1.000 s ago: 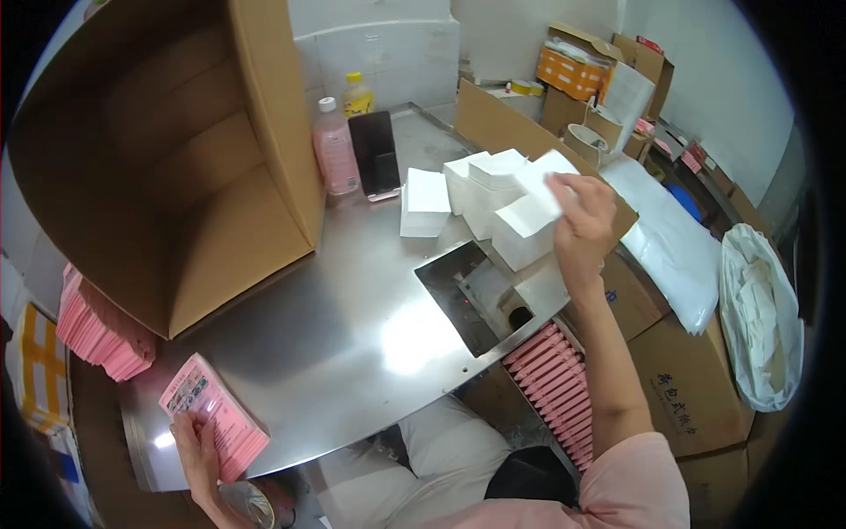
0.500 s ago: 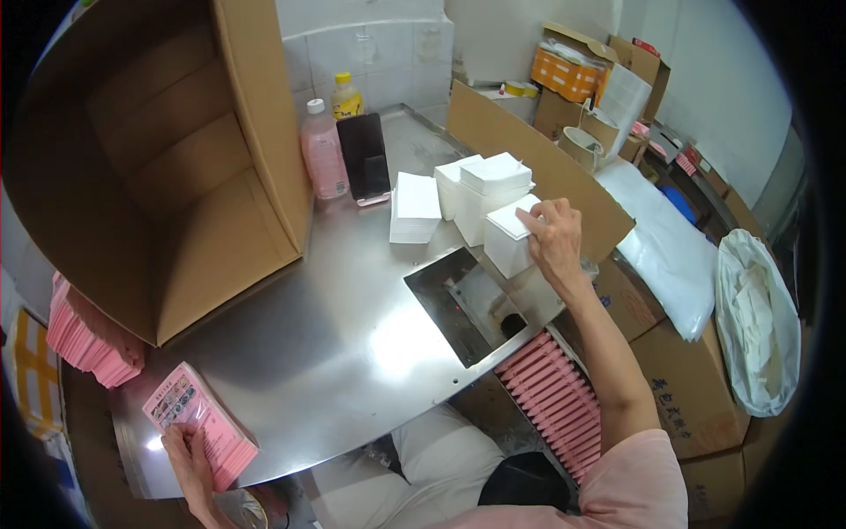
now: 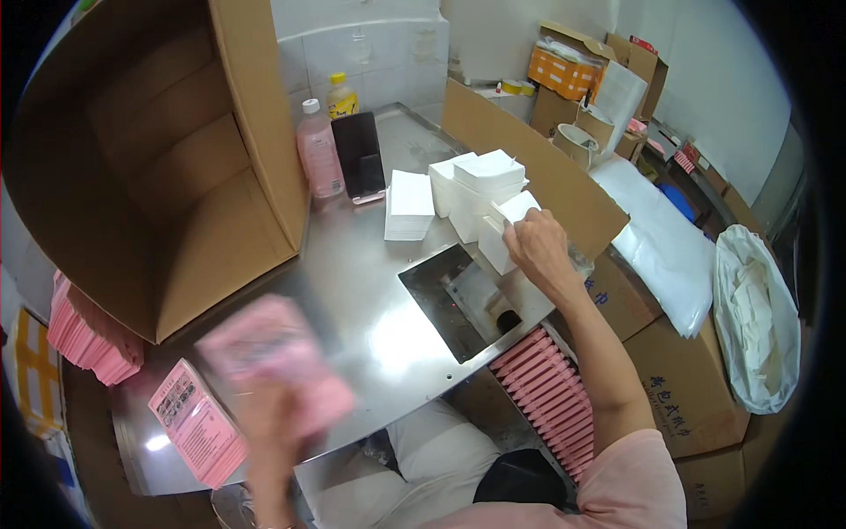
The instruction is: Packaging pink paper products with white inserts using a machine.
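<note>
Head view of a steel table [image 3: 352, 264] at centre frame. The left hand [image 3: 278, 414], lower left of centre and blurred, is raised above the table with a pink packet [image 3: 273, 357]; the fingers appear closed on the packet, though the blur hides the exact grip. Below and left of it, a stack of pink packets [image 3: 196, 421] lies flat near the table's lower left edge. The right hand [image 3: 539, 251], right of centre, has its fingers closed around a white pad [image 3: 504, 227] at the lower right of the white stacks [image 3: 476, 189], which stand on the table at upper centre. A separate white stack [image 3: 410, 204] sits just left of these. A rectangular slot [image 3: 454, 300] opens in the table just below the right hand. A large open carton [image 3: 150, 159] fills the upper left, lying on its side. Beside it stand a pink bottle [image 3: 319, 150], a yellow-capped bottle [image 3: 342, 95] and a dark phone [image 3: 359, 154]. Rows of pink packets [image 3: 551, 392] fill a box below the table's right edge; more pink packets [image 3: 84, 335] lie at far left. A white bag [image 3: 749, 326] is at far right.
</note>
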Tool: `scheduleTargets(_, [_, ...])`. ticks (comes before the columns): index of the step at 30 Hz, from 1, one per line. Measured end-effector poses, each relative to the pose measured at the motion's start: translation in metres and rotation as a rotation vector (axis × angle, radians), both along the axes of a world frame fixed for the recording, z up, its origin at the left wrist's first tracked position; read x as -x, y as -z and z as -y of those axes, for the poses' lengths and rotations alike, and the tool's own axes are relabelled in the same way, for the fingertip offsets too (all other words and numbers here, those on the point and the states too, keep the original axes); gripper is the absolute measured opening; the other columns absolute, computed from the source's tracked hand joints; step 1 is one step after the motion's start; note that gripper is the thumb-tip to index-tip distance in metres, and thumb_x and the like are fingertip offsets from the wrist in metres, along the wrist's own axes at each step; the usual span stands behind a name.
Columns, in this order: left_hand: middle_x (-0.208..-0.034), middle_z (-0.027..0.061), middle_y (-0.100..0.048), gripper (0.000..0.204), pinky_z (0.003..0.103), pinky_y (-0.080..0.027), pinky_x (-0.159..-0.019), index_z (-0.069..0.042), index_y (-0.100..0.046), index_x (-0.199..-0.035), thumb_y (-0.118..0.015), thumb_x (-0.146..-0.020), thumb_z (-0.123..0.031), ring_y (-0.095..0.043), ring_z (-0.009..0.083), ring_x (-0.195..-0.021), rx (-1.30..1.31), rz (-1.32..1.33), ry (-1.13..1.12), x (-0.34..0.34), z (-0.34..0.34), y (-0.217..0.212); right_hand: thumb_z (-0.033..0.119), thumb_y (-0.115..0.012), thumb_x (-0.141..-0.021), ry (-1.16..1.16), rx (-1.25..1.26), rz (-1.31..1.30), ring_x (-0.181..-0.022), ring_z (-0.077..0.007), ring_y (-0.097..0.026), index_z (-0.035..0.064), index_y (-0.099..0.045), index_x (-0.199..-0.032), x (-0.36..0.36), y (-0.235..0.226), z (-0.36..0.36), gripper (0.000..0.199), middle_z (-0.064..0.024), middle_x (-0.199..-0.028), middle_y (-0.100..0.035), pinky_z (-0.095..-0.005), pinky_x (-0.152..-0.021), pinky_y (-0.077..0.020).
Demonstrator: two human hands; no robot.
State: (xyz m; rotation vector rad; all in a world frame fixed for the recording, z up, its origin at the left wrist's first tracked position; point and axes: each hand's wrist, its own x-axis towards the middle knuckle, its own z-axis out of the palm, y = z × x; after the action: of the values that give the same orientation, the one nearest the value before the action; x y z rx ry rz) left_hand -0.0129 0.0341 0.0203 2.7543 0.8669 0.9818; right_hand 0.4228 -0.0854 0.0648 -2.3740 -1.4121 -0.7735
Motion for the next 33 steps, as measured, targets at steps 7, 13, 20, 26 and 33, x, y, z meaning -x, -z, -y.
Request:
scheduleTargets(7, [-0.092,0.0127,-0.052,0.01,0.042,-0.036,-0.077,-0.006,-0.06,-0.089,-0.069,-0.085,-0.009,-0.049,0.0323,-0.09,0.146,-0.03,0.017,-0.051,0.013,0.015,0.018,-0.062,-0.088,-0.046,-0.095,0.036,-0.079,-0.0325,-0.06,-0.0038,-0.069,-0.07,-0.001,0.007,-0.003,0.029,-0.0187,-0.075,-0.061,-0.0456,-0.075,-0.048])
scheduleTargets(13, [-0.086,0.0111,-0.053,0.012,0.042,-0.035,-0.075,-0.006,-0.059,-0.089,-0.07,-0.085,-0.009,-0.05,0.0313,-0.087,0.145,-0.034,0.036,-0.059,0.016,0.021,0.012,-0.065,-0.081,-0.064,-0.123,0.022,-0.084,-0.0333,-0.059,-0.0042,-0.069,-0.082,-0.001,0.009,0.003,0.016,-0.0188,-0.085,-0.061,-0.0459,-0.076,-0.048])
scheduleTargets(20, [-0.116,0.0192,-0.054,0.036,0.042,-0.04,-0.084,-0.004,-0.059,-0.108,-0.073,-0.076,-0.015,-0.051,0.037,-0.106,0.174,0.02,0.32,-0.099,0.034,0.016,0.0,-0.057,-0.079,-0.486,-0.243,-0.053,-0.105,-0.0403,-0.06,-0.0044,-0.061,-0.112,0.077,0.041,-0.009,0.034,-0.0209,-0.118,-0.062,-0.0525,-0.093,-0.0454])
scheduleTargets(26, [-0.146,0.0274,-0.038,0.089,0.06,-0.032,-0.098,-0.001,-0.049,-0.136,-0.081,-0.061,-0.035,-0.041,0.0461,-0.128,0.232,-0.157,0.016,-0.088,0.041,0.014,0.019,-0.062,-0.077,-0.73,-0.001,0.154,-0.104,-0.0315,-0.062,0.0052,-0.063,-0.119,0.176,0.087,-0.011,0.044,-0.0177,-0.107,-0.064,-0.0659,-0.108,-0.0316])
scheduleTargets(33, [-0.149,0.0187,-0.038,0.073,0.058,-0.03,-0.103,-0.008,-0.057,-0.131,-0.075,-0.071,-0.046,-0.036,0.0494,-0.131,0.079,-0.282,-0.021,-0.086,0.033,0.011,0.015,-0.063,-0.074,-0.753,0.007,-0.054,-0.088,-0.0343,-0.061,-0.0014,-0.064,-0.103,0.168,0.064,-0.022,0.033,-0.0173,-0.092,-0.062,-0.0534,-0.103,-0.0362])
